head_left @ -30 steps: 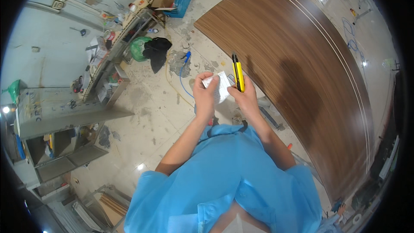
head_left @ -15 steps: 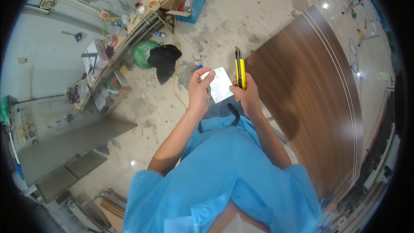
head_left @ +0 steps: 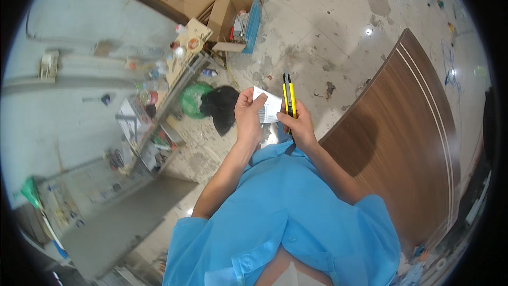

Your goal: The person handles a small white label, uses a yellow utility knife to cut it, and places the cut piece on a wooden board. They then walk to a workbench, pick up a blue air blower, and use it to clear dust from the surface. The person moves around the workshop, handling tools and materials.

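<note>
My left hand (head_left: 247, 115) pinches a small white slip of paper (head_left: 268, 107) by its left edge, thumb on top, in front of my chest. My right hand (head_left: 297, 125) grips a yellow and black utility knife (head_left: 289, 97) that points up and away from me, and its fingers touch the right edge of the same paper. Both hands are close together above my blue shirt (head_left: 286, 217).
A large dark brown wooden panel (head_left: 407, 143) lies to my right over the pale stained floor (head_left: 328, 16). On the left stand a cluttered metal shelf rack (head_left: 159, 106), a green bag (head_left: 191, 99) with black cloth (head_left: 222, 104), and an open cardboard box (head_left: 233, 16).
The view has swung left, so the wooden panel now sits further right and the rack and box nearer the middle. Both hands keep their hold on the paper and the knife.
</note>
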Motion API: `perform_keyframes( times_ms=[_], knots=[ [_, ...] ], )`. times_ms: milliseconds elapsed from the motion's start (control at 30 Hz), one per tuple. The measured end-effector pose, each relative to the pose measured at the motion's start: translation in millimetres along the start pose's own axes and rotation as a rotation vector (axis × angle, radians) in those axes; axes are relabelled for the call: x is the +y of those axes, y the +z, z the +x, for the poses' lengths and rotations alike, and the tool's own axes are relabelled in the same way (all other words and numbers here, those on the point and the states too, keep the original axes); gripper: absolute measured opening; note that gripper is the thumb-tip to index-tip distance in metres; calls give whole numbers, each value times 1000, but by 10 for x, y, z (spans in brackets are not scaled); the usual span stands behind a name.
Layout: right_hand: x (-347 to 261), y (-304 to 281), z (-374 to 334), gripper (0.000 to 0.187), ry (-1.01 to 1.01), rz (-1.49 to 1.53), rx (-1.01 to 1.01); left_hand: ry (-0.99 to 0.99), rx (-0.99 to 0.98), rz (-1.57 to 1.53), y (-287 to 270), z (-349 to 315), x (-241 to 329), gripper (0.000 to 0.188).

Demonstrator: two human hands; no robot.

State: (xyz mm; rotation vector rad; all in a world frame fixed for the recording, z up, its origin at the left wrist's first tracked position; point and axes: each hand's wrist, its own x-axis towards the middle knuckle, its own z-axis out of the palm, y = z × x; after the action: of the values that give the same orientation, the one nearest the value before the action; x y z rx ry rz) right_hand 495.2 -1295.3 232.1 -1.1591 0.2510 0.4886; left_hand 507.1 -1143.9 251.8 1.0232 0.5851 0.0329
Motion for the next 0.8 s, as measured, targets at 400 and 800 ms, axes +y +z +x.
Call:
perform_keyframes(
  times_ms=[400,800],
  knots=[
    [-678,-273,744,41,-254,-326,663,-55,-610,674,1150,1282,239,19],
    [-135,-684,226,26,-47,-45,1536,-159,-1476,1057,2117,1311,-1113,25]
  ],
)
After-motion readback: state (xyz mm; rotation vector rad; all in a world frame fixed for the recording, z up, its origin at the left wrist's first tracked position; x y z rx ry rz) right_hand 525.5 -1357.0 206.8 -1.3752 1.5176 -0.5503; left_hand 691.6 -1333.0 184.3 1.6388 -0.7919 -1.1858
